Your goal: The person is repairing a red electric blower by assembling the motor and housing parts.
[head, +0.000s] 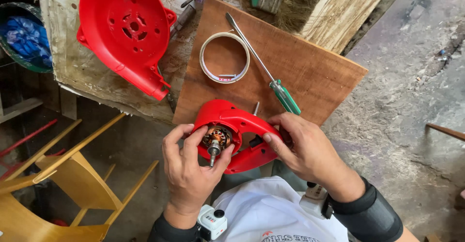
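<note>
Both hands grip a red motor housing (pixel 237 135) over the wooden bench (pixel 310 72): left hand (pixel 186 167) at the motor's shaft, right hand (pixel 302 147) on the handle; a green screwdriver (pixel 271 77) lies just beside

Left hand (pixel 188 167), right hand (pixel 304 147): closed grip.

A rough repair workshop: a worn plywood table (pixel 87 72) carries a brown board (pixel 310 72). On the board lie a green-handled screwdriver (pixel 286 96) and a tape roll (pixel 224 57); left of it, a red blower housing (pixel 128 31). Bare concrete floor (pixel 411 101) to its right.
</note>
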